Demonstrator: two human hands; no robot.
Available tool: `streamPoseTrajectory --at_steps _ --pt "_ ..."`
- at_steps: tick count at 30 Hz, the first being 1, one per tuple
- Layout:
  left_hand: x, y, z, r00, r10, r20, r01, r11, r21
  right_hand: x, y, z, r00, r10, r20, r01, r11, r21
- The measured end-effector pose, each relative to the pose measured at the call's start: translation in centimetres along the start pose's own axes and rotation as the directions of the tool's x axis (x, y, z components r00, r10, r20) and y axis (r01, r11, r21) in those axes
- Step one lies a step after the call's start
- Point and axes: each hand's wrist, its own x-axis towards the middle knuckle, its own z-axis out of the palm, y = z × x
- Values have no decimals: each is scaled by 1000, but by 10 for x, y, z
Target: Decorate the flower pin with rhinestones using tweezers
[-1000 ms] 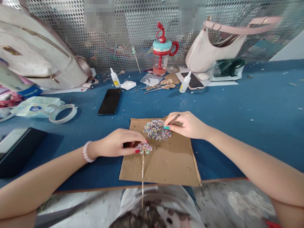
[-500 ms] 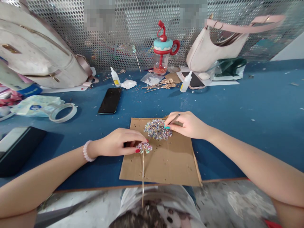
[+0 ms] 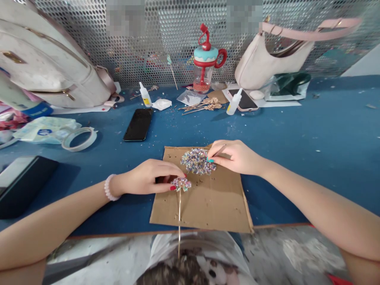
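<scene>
Between its thumb and fingers my left hand [image 3: 152,176] grips a hairpin [image 3: 181,183] by its head, a flower-like cluster of pink, purple and green stones. Its long gold stem points down past the table edge toward my lap. My right hand [image 3: 234,155] is closed around slim metal tweezers [image 3: 221,150], with the tips hidden behind the fingers. It sits at the right side of a pile of small shiny multicoloured stones [image 3: 197,161]. Pile and hairpin head are over a brown cardboard sheet [image 3: 216,206].
Farther back are two glue bottles [image 3: 145,96] [image 3: 234,103], gold hairpin sticks [image 3: 204,105], a dark phone [image 3: 138,124] and a red-lidded cup [image 3: 204,65]. Left are a tape roll [image 3: 79,139], a black case [image 3: 26,184] and a backpack [image 3: 56,59]. A handbag [image 3: 252,59] leans on the mesh.
The whole view has shifted very slightly. Both hands keep their places and grips; the tweezers look tilted a little differently.
</scene>
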Motion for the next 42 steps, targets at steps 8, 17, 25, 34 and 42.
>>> streamPoseTrajectory --at_steps 8,17,25,34,42 --pt "0 0 0 1000 6 -7 -5 1000 14 0 -1 0 1000 -17 11 17 1000 4" --pt "0 -1 0 1000 1 -3 -1 1000 10 0 -1 1 1000 -16 15 16 1000 -4" --pt "1 0 0 1000 14 -13 -13 1000 12 0 -2 0 1000 -14 1 14 1000 -16" --pt "0 -2 1 1000 17 -7 -17 1000 6 0 -2 0 1000 -29 11 29 999 -16" --pt "1 -1 1 1000 21 -14 -21 1000 6 0 -2 1 999 -48 5 48 999 -13"
